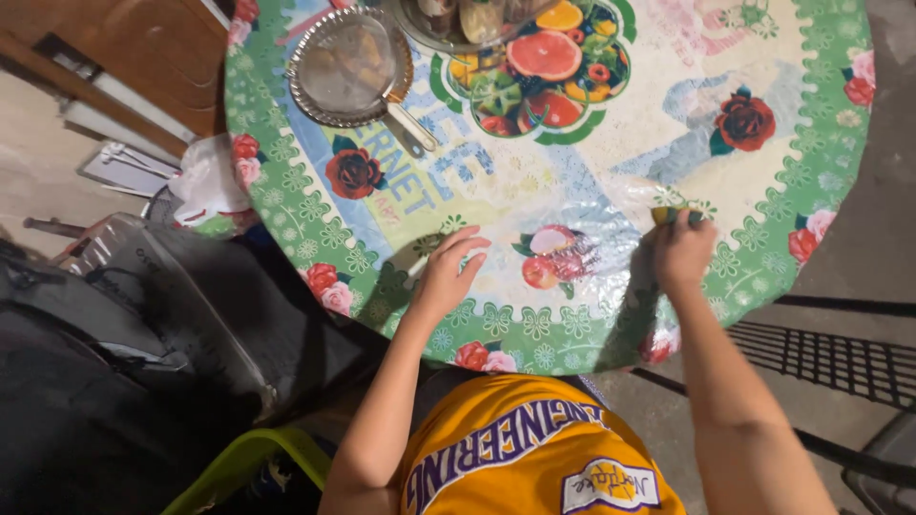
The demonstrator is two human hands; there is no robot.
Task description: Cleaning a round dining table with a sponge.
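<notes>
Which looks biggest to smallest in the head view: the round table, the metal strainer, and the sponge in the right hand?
1. Round table, by far the largest.
2. Metal strainer, lying on the far side.
3. Sponge, mostly hidden under the right hand, so only its visible part counts.

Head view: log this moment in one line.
left hand: flat on tablecloth | right hand: pressing sponge | sieve: far side
</notes>
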